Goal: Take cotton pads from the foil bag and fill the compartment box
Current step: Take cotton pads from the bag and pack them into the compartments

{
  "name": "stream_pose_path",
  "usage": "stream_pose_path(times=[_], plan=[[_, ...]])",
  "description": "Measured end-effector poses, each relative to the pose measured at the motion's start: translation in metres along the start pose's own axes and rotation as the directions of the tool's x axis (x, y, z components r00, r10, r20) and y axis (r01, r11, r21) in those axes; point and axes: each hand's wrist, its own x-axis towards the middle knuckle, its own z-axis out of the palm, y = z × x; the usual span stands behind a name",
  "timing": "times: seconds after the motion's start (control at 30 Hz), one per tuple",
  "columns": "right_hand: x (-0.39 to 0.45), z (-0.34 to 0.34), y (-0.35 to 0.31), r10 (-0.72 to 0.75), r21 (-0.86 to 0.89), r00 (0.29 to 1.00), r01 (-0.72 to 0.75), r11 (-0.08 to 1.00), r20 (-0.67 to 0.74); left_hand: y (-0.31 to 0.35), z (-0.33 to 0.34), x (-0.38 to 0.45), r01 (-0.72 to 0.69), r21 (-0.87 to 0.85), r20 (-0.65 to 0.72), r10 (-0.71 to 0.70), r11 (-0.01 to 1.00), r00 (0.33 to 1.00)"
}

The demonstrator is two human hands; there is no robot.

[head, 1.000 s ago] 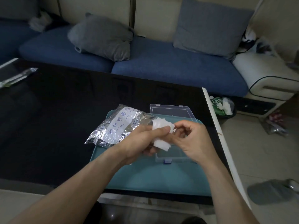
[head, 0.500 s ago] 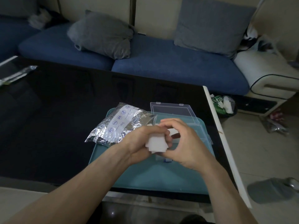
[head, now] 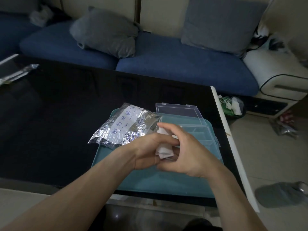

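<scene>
Cotton pads bunched between both hands above teal tray: left hand grips wad, right hand pinches it. Compartment box open just beyond, nearer right hand; foil bag lies left.

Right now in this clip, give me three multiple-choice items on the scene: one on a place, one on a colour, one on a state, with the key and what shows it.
1. Where does the foil bag lie?
A. on the sofa
B. partly on the tray's left rear corner
C. on the floor

2. What colour is the tray?
A. red
B. white
C. teal

3. How is the compartment box?
A. lid open, laid back
B. lid closed and latched
C. upside down

Key:
1 B, its shiny body overlaps the tray edge and the black table.
2 C, the bare front part shows it.
3 A, the clear lid lies behind the box while the left hand and the right hand hold cotton pads before it.
</scene>
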Motion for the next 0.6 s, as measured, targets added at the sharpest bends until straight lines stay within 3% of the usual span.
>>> stream_pose_path(times=[0.07, 0.17, 0.37, 0.47, 0.6], plan=[[0.001, 0.003, 0.0, -0.022, -0.077, 0.999, 0.02, 0.997, -0.035, -0.001, -0.001, 0.0, 0.004, 0.065, 0.04, -0.006, 0.998, 0.999], [0.0, 0.003, -0.001, -0.011, -0.041, 0.997, 0.008, 0.999, -0.072, -0.003, 0.0, -0.003, 0.06, 0.173, 0.13, -0.083, 0.983, 0.988], [-0.004, 0.0, -0.004, 0.03, -0.041, 0.996, -0.034, 0.999, -0.084, -0.007, 0.009, 0.003, -0.034, 0.024, -0.05, 0.035, 0.999, 0.998], [-0.003, 0.002, -0.003, 0.053, -0.14, 0.996, -0.064, 0.988, -0.075, -0.007, 0.012, 0.003, -0.014, 0.024, -0.052, 0.015, 1.0, 0.999], [-0.002, 0.0, 0.0, 0.018, -0.137, 0.995, -0.031, 0.99, -0.094, -0.006, 0.013, 0.003, 0.002, 0.036, -0.065, 0.0, 0.999, 0.998]])
